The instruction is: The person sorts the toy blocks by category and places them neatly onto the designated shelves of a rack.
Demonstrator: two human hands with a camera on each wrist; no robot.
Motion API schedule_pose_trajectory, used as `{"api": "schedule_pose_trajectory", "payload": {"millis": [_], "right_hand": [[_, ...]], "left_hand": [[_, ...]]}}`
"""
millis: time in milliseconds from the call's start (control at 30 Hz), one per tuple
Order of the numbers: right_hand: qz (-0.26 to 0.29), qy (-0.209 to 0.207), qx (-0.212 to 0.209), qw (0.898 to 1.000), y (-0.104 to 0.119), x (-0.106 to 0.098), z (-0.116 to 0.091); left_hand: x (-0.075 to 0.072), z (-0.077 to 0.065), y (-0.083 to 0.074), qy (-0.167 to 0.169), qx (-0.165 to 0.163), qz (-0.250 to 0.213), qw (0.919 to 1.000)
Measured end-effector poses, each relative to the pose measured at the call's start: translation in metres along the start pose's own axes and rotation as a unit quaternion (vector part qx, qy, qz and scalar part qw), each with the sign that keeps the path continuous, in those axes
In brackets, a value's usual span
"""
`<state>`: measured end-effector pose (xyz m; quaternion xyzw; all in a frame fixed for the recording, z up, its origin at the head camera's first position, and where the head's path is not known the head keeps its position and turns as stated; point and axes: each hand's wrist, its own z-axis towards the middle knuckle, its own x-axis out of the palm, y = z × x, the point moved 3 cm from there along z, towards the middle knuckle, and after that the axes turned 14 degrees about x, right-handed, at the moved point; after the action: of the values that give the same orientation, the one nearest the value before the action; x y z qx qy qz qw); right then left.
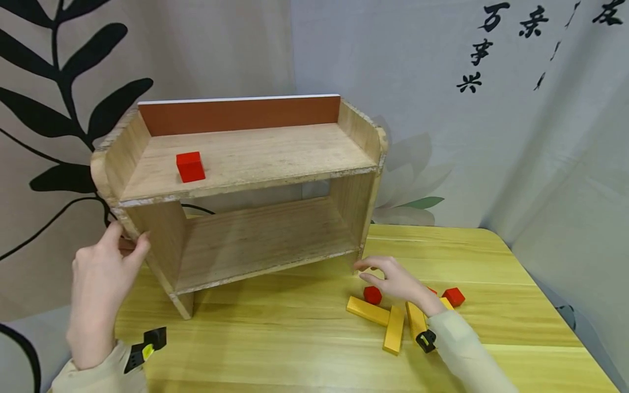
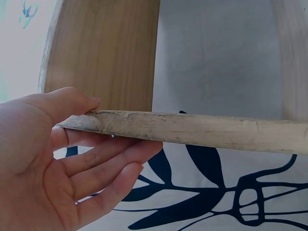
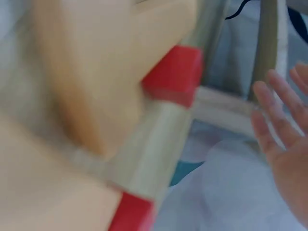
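Observation:
A two-tier wooden shelf (image 1: 255, 153) stands at an angle on the table, with a red cube (image 1: 190, 167) lying on its upper board. My left hand (image 1: 100, 278) grips the front edge of its left side panel. In the left wrist view the thumb lies on one face of that panel edge (image 2: 202, 132), the fingers on the other. By the foot of the right side panel is my right hand (image 1: 393, 278), its fingers loosely bent in the head view. The right wrist view shows this hand (image 3: 291, 125) with fingers spread and nothing held.
Below the right hand lie a red block (image 1: 372, 295) and yellow bars (image 1: 367, 311). Another red block (image 1: 454, 297) sits beyond the right wrist, and the forearm partly hides more blocks. The yellow wood-grain table (image 1: 255, 344) ends at the right; printed curtains hang behind the shelf.

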<state>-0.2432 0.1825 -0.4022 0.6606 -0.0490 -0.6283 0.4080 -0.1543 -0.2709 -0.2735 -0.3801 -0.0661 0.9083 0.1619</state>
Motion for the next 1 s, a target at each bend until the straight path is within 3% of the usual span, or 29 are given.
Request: {"api": "schedule_pose_trajectory", "payload": {"millis": [233,500,733,1000], "right_hand": [[0.002,0.072,0.043,0.996,-0.032,0.004,-0.009],[0.028,0.132,0.075,0.988,-0.05,0.009,-0.012],[0.029,0.149,0.079,0.985,-0.055,0.012,-0.013],[0.015,0.138,0.085,0.987,-0.054,0.013,-0.011]], "left_hand": [[0.0,0.0,0.001,0.006,-0.009,0.0,0.9999],[0.001,0.0,0.0,-0.001,-0.002,0.0,1.0],[0.001,0.0,0.0,-0.001,-0.001,0.001,1.0],[0.001,0.0,0.002,0.002,-0.007,0.001,1.0]]}}
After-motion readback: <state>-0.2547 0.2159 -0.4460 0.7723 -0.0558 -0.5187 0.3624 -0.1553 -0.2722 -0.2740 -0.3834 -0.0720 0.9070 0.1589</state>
